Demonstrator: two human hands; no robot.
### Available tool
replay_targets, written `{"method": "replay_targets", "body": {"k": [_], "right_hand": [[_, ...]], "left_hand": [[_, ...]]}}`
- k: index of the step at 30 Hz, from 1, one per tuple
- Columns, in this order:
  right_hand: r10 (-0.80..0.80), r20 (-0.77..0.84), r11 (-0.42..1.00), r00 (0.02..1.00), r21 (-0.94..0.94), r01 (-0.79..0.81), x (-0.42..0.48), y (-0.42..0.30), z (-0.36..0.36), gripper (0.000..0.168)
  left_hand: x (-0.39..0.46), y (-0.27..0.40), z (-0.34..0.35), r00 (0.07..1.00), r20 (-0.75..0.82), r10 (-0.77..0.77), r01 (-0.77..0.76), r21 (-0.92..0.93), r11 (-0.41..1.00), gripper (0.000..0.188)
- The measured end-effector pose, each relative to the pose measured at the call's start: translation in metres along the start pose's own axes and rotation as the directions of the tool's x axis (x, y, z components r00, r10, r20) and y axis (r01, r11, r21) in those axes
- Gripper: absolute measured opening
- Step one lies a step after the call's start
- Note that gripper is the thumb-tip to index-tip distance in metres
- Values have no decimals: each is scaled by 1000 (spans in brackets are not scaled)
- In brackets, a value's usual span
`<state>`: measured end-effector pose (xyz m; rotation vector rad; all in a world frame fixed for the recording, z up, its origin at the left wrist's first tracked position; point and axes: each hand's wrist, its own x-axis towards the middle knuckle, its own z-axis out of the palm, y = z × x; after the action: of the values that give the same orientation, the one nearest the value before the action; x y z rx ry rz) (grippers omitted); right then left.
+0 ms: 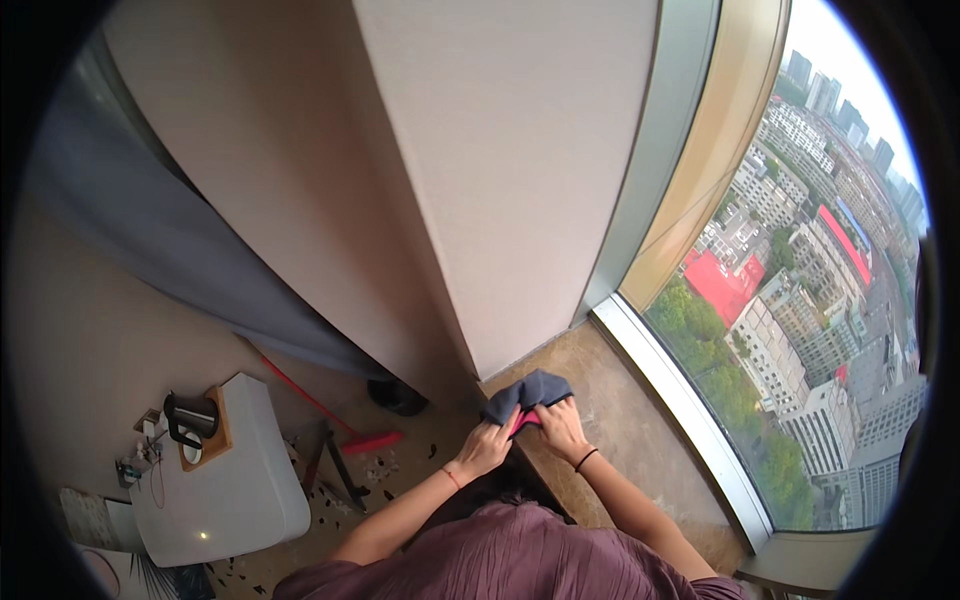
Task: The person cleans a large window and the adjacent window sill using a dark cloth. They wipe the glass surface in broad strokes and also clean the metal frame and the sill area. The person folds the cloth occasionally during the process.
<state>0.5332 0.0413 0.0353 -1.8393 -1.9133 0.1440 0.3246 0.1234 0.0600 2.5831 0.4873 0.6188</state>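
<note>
Both of my hands grip one cloth (pixel 534 391), dark grey-blue on one face with pink-red showing in a fold. My left hand (pixel 486 448) holds its left part, fingers pressed into the fabric. Gripping the right part, my right hand (pixel 561 427) is above the stone windowsill (pixel 622 420). The cloth is bunched near the sill's inner corner, beside the foot of the pale wall (pixel 517 187). Whether it rests on the sill or hangs just over it, I cannot tell.
A large window (pixel 720 405) with a white metal frame (pixel 675 409) borders the sill on the right. To the left are a grey curtain (pixel 225 255), a red broom (pixel 371 441), and a white cabinet (pixel 240 487) with a kettle (pixel 193 420) on a wooden tray (pixel 217 450). Debris litters the floor.
</note>
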Motion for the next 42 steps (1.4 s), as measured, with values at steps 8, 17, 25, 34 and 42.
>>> {"method": "replay_targets", "body": {"k": [8, 17, 25, 34, 42], "right_hand": [[496, -199, 833, 845, -165, -528, -3, 87, 8, 51], [501, -140, 854, 854, -75, -514, 56, 116, 10, 46], [318, 18, 946, 948, -70, -316, 47, 19, 30, 45], [282, 98, 958, 954, 29, -286, -25, -61, 26, 60], [595, 16, 800, 804, -102, -591, -62, 12, -24, 61]], "left_hand": [[129, -42, 91, 972, 209, 107, -125, 76, 989, 66], [177, -67, 117, 975, 224, -2, -11, 55, 998, 39], [70, -74, 46, 995, 81, 63, -66, 27, 997, 38], [3, -51, -8, 921, 371, 117, -113, -33, 993, 61], [134, -28, 54, 796, 408, 447, -385, -229, 894, 72]]}}
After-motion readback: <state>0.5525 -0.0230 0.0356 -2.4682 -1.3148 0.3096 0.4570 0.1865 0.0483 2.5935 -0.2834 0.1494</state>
